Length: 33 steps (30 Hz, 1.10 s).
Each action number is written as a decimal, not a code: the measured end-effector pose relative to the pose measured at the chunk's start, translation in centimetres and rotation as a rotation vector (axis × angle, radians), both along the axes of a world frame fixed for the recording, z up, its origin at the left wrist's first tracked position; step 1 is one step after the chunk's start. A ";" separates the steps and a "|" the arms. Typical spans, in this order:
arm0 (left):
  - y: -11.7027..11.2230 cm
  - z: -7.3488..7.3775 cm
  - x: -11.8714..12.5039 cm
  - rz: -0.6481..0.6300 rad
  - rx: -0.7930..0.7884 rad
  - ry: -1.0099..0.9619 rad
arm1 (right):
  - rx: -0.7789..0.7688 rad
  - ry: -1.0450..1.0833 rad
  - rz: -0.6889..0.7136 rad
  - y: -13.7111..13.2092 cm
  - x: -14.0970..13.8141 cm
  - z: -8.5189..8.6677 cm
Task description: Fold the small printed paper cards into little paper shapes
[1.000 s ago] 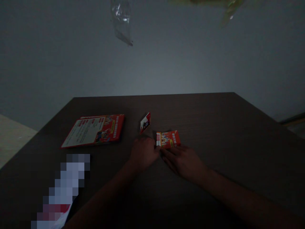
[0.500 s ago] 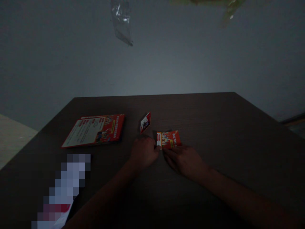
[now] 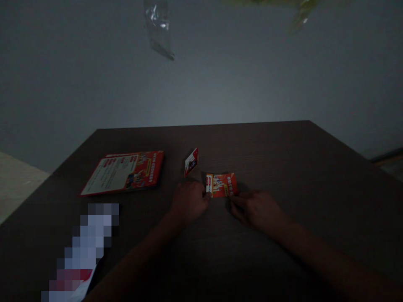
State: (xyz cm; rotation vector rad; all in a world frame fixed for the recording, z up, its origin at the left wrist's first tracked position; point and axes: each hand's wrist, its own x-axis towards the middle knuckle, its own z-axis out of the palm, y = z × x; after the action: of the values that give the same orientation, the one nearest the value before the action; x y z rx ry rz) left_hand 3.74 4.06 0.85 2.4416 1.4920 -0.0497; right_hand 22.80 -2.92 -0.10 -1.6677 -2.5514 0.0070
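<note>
A small folded leaflet (image 3: 221, 185), red and orange with a printed picture and a white strip, lies on the dark table between my hands. My left hand (image 3: 189, 202) is closed at its lower left corner, thumb against the edge. Beyond those knuckles a red-and-white printed flap (image 3: 191, 162) stands tilted; whether it joins the leaflet is hidden by the hand. My right hand (image 3: 260, 208) has its fingertips pinched together on the lower right corner of the leaflet, the other fingers curled underneath.
To the left lies a stack of larger red-and-white printed leaflets (image 3: 113, 174). Nearer me is a pale blurred-out object (image 3: 91, 239). The dark wooden table (image 3: 252, 142) ends against a grey wall (image 3: 236, 84), where a clear plastic bag (image 3: 159, 29) hangs.
My right hand has slid to the right along the leaflet's near edge to its lower right corner, uncovering more of that edge. The left hand has stayed nearly still.
</note>
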 end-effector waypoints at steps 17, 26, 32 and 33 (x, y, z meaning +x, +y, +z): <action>-0.1 0.5 0.2 0.011 -0.020 0.006 | 0.052 0.404 -0.098 2.1 0.8 -0.6; 0.1 0.2 -0.2 0.036 -0.033 -0.017 | -0.034 0.525 -0.113 3.3 -0.2 -1.5; 0.7 0.3 -1.1 0.038 -0.118 -0.088 | -0.044 0.540 -0.127 3.2 0.0 -1.6; 0.8 0.3 -1.2 0.034 -0.127 -0.094 | -0.048 0.536 -0.129 3.2 0.0 -1.5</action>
State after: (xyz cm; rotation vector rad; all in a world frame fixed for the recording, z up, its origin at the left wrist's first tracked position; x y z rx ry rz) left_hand 2.49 4.88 1.12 2.2858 1.4439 -0.0221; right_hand 22.76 0.28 -1.64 -1.5750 -2.0579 0.4451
